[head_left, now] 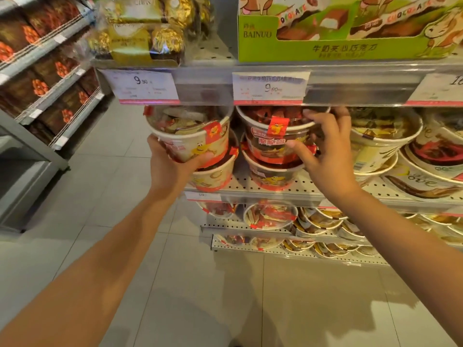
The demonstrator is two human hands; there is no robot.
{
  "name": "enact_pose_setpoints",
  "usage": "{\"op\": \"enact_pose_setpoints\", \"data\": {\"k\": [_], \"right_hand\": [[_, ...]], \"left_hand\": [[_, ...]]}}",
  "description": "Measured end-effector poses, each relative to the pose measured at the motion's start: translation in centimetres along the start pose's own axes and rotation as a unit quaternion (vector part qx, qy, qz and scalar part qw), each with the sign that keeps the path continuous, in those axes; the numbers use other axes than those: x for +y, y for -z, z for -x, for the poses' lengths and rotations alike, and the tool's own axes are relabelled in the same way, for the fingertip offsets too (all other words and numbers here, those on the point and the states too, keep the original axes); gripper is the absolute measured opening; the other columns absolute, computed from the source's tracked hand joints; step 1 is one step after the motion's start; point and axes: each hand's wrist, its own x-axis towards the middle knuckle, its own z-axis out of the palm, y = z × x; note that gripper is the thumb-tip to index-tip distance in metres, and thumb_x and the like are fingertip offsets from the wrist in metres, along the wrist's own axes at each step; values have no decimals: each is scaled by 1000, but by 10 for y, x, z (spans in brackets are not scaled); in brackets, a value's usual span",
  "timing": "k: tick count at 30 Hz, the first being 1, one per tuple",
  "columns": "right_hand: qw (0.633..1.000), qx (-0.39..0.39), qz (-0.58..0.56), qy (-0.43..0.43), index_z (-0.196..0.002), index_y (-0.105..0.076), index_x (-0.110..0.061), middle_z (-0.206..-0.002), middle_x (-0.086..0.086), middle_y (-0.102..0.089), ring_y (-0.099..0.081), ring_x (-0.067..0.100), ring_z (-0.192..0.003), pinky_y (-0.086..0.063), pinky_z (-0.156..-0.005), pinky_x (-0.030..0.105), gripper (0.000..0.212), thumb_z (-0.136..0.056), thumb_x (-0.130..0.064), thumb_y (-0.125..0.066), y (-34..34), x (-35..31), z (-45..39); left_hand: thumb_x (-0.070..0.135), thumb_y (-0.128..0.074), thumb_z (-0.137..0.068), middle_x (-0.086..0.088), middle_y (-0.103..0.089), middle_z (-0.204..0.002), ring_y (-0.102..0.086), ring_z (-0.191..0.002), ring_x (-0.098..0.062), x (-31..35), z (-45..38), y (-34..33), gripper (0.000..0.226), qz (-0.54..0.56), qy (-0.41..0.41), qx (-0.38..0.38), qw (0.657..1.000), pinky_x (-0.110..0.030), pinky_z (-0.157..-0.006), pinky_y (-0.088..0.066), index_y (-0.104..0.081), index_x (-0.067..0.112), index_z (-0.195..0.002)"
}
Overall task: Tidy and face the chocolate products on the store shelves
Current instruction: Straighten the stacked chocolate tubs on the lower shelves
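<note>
In the head view, the left hand (172,164) is gripping a cream-and-red chocolate tub (191,136) from below and behind, fingers curled round its base, holding it tilted at the left end of the middle shelf (275,189), above another tub (213,176) that is standing on the shelf. The right hand (328,146) is reaching to the next stack: its fingertips (309,115) are touching the rim of the upper dark tub (275,136), the thumb is pressing its side, and the fingers are spreading fairly wide around it. That tub is sitting on a lower tub (271,176) near the shelf's front edge. To the right, larger cream tubs (380,139) are leaning in a row. On the shelf above, gold-wrapped chocolates (140,38) are sitting at the left corner and a green BAINUO box (338,46) is sitting beside them, with price tags (270,87) along the front rail.
</note>
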Motion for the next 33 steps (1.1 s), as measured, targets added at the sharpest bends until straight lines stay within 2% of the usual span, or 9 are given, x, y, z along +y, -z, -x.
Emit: {"op": "enact_pose_setpoints", "data": {"k": [4, 7, 12, 16, 18, 22, 26, 30, 33], "right_hand": [[1000, -16, -26, 6, -129, -46, -24, -139, 9, -25, -35, 21, -131, -45, -101, 41, 43, -89, -30, -59, -1, 4, -8], [998, -5, -66, 7, -141, -31, -14, -145, 13, -23, -34, 15, -134, -41, -104, 24, 53, -92, -7, -51, 2, 4, 6], [986, 66, -82, -129, -138, -28, -12, -140, 7, -35, -45, 10, -120, -44, -99, 21, 65, -78, -5, -52, -13, 15, 64], [950, 15, -121, -287, -138, -28, -13, -138, 5, -39, -42, 17, -125, -41, -105, 42, 81, -72, -9, -77, -43, 36, 67], [955, 0, -123, -269, -141, -24, -14, -140, 2, -37, -38, 16, -130, -38, -108, 43, 100, -62, -17, -85, -53, 43, 61], [969, -4, -148, -199, -144, -18, -22, -139, -10, -37, -37, 3, -129, -37, -109, 30, 118, -52, -23, -91, -65, 51, 48], [965, -5, -163, -204, -146, -12, -18, -143, -2, -38, -39, 7, -129, -36, -100, 8, 122, -52, -20, -90, -71, 60, 41], [967, -6, -143, -212, -145, -14, -19, -140, -4, -41, -40, 6, -127, -36, -97, 7, 122, -50, -23, -91, -72, 62, 38], [969, 19, -127, -213, -143, -20, -19, -138, -4, -44, -42, 8, -127, -38, -106, 23, 120, -48, -24, -93, -75, 63, 38]], "left_hand": [[23, -88, -55, 4, -58, -121, -60, -106, -2, -8, -2, 5, 93, 41, 11, -21, 999, -20, -77, -54, -33, 13, -130], [12, -82, -65, 3, -54, -125, -57, -108, 4, -10, 3, 5, 88, 55, 1, -36, 998, -13, -74, -51, -30, 11, -135], [23, -88, -58, 3, -21, -151, -30, -137, -8, -34, 19, -2, 128, 38, 40, -64, 996, -36, -104, -41, 5, 27, -145], [24, -90, -50, 22, -36, -131, -42, -119, 12, -44, 18, -15, 129, 14, 23, -78, 997, -15, -88, -47, -1, 27, -144], [22, -91, -48, 26, -36, -124, -42, -112, 19, -53, 15, -18, 129, 5, 13, -60, 998, -13, -85, -48, -4, 24, -144], [23, -93, -47, 12, -44, -128, -49, -117, -1, -65, 8, -16, 123, -7, 39, -44, 998, -30, -91, -52, -13, 25, -140], [10, -88, -54, 12, -47, -124, -52, -109, 6, -70, 1, -15, 106, 17, 51, -73, 996, -12, -77, -51, -21, 19, -135], [32, -93, -44, 22, -49, -121, -50, -111, 9, -73, -3, -15, 117, -11, 59, -85, 995, -16, -84, -49, -22, 22, -136], [34, -92, -46, 14, -51, -125, -50, -115, -2, -73, 0, -23, 113, -38, 57, -53, 996, -23, -92, -45, -25, 22, -136]]}}
